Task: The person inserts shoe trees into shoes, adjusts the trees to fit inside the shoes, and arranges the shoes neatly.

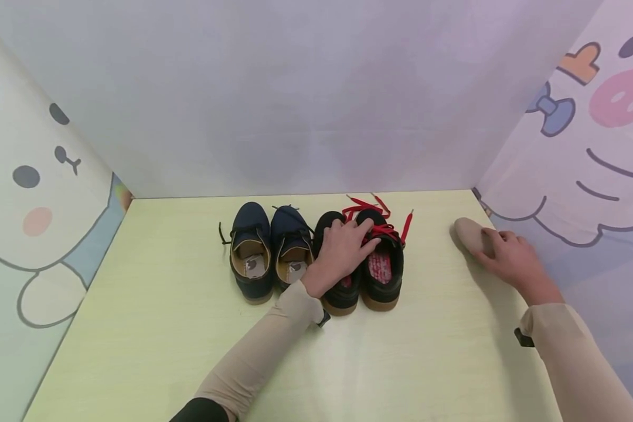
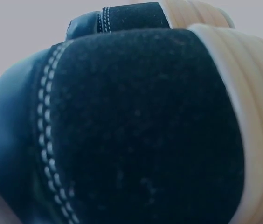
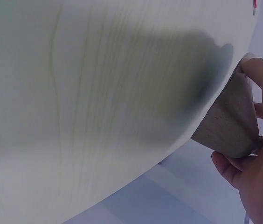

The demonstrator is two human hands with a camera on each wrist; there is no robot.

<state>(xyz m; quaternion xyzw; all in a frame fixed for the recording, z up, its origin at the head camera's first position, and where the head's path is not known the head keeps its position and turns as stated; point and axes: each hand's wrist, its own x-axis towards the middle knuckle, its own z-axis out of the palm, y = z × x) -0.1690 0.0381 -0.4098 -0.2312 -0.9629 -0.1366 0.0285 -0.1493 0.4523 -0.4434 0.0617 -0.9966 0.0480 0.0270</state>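
A pair of black shoes with red laces [image 1: 382,281] stands on the table. My left hand [image 1: 343,246] lies across their upper openings, its fingers extended over the lace area and touching the shoes. Beside them on the left is a pair of navy shoes [image 1: 251,220] with dark laces. At the far right, my right hand [image 1: 514,261] grips a beige block with a rounded end [image 1: 469,231]. The right wrist view shows the fingers and thumb around this grey-brown block [image 3: 231,116]; its exact kind is unclear. Close up in the left wrist view is a dark suede shoe heel [image 2: 145,126] with white double stitching.
The pale yellow wooden table [image 1: 153,305] extends around the shoes. A plain light back wall [image 1: 295,117] rises behind it. Side panels carry cartoon drawings, including a pink snout [image 1: 619,98] on the right.
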